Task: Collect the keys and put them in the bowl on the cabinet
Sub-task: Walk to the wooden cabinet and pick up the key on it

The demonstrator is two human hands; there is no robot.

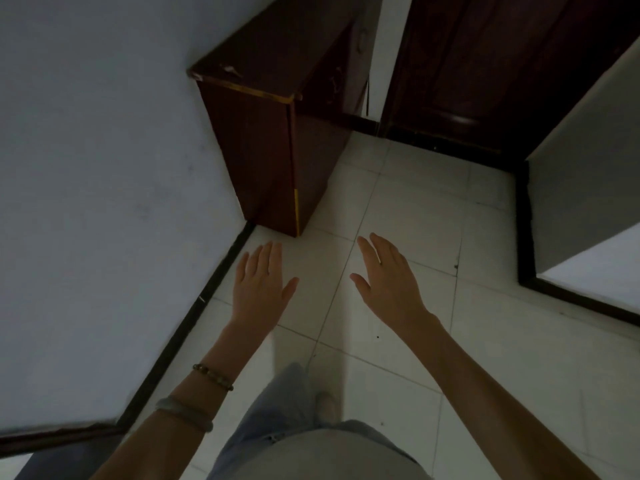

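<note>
Head view: dim corridor, you're standing on pale floor tiles [398,209] with a dark wooden cabinet [277,140] at 12 o'clock against the left wall [104,150].

Risks first. No keys visible anywhere in frame, and no bowl either; the cabinet top shows only a few small pale marks near its front left corner, too small and dark to call. So the main risk, as I judge it, is searching the wrong place: the low light could make you miss small metal keys on a dark surface or mistake a scuff for them. Second risk: the cabinet corner sits just beyond your left hand, at its 12 o'clock, so a fast reach forward could knock knuckles on the edge. Third: if the bowl sits further back on the top, out of sight from here, a blind drop could send keys sliding off behind the cabinet.

Hand pose. Left hand [261,282] is at 7 o'clock from the cabinet's base, palm down, fingers together and straight, thumb out to the right, holding nothing. Two bracelets [197,396] on that forearm. Right hand [388,275] is at 5 o'clock from the cabinet's base, angled inward, fingers extended and loosely spread, thumb out to the left, also empty. Both arms stretched forward over the floor, hands apart, touching nothing.

A closed dark door [485,64] at 1 o'clock.
</note>
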